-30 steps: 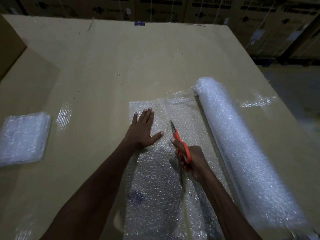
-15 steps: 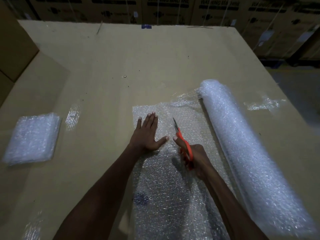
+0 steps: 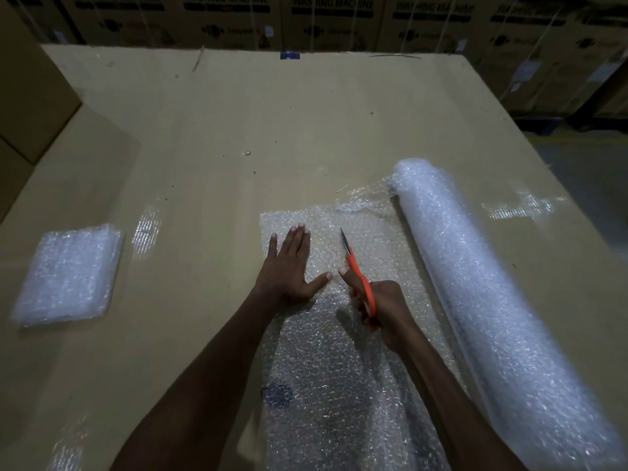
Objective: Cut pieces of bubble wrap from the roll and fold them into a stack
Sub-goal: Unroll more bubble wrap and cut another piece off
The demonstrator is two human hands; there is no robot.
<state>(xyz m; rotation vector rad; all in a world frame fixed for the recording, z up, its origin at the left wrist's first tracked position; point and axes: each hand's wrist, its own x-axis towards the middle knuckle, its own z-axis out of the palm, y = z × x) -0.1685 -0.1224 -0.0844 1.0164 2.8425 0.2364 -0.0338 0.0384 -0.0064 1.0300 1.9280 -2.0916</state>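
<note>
Two bare hands at work over a large cardboard surface [image 3: 238, 130]. Left hand [image 3: 289, 270] pressed flat on the unrolled bubble wrap sheet [image 3: 326, 362], palm down, fingers straight and together, thumb spread out toward the right, near the sheet's left edge. Right hand [image 3: 380, 305] curled closed around the orange handles of a pair of scissors [image 3: 358, 271], index finger laid along the handle, blades pointing away toward the far edge of the surface and lying close together over the sheet; cannot tell whether the tips touch the wrap. Sheet spread from the near edge of the surface up toward its middle, joined on its right side to the bubble wrap roll [image 3: 486, 300], with a crumpled loose flap at the sheet's far right corner beside the roll's far end. Roll lying on its side along the right part of the surface, running from the middle down to the near right corner. Well apart, by the left edge, a folded stack of bubble wrap pieces [image 3: 68, 273], flat and squarish. Dark blue mark showing through the sheet near the left forearm. Beyond the far edge, a row of cardboard boxes [image 3: 333, 18] printed "WASHING MACHINE".
</note>
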